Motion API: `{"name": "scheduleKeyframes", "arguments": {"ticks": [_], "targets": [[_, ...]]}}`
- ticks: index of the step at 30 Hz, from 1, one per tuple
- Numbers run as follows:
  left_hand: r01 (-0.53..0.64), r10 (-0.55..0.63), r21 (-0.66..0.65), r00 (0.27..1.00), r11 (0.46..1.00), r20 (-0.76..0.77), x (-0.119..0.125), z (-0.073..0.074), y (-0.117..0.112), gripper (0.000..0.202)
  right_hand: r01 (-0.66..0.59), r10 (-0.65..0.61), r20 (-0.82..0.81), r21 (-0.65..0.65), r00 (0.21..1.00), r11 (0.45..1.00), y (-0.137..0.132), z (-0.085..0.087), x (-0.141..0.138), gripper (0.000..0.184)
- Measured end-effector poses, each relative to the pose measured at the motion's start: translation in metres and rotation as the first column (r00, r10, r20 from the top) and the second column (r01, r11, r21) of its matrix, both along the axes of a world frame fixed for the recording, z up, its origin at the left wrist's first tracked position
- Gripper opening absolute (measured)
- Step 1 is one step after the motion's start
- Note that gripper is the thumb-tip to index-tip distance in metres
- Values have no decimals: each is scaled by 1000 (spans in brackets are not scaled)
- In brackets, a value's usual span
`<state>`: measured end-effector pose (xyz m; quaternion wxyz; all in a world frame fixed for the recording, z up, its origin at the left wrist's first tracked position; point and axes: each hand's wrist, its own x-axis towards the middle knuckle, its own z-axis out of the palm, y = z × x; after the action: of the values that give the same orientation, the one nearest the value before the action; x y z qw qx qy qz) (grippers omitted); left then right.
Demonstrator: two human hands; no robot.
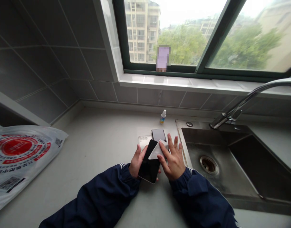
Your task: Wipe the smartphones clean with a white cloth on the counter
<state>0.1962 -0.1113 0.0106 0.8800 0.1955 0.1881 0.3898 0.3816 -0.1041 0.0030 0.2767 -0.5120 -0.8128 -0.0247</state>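
Since the cloth needs a steady surface, the left hand grips a black smartphone tilted, screen up
The right hand pinches a white cleaning cloth against the glass, other fingers spread. Just behind sit a second phone, a clear phone case and a small spray bottle, while the steel sink hems in the right side

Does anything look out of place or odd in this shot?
Yes: a pixelated lilac patch sits at the foot of the window, just above the white sill. It is blurred out, so what it covers cannot be told. The black phone in the left hand shows no visible damage.
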Motion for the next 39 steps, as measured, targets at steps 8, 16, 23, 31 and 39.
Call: {"name": "scheduleKeyframes", "arguments": {"ticks": [8,16,23,31,39], "targets": [[-412,414,-45,909,910,46,5,13,9,69,-363,372,88,-103,924,926,-19,0,-16,61],[-448,451,-92,893,889,9,-10,8,19,72,-474,474,5,49,880,879,-30,-4,-30,41],[-486,487,-42,873,873,14,-7,15,15,74,-459,470,-63,137,880,878,-27,-1,-27,35],[-479,479,10,878,878,10,-7,16,13,75,-458,481,-221,150,848,876,-28,3,-27,35],[-493,483,-1,854,870,-191,-18,3,30,72,-152,-1,-766,-128,643,980,-24,4,-18,21]]}}
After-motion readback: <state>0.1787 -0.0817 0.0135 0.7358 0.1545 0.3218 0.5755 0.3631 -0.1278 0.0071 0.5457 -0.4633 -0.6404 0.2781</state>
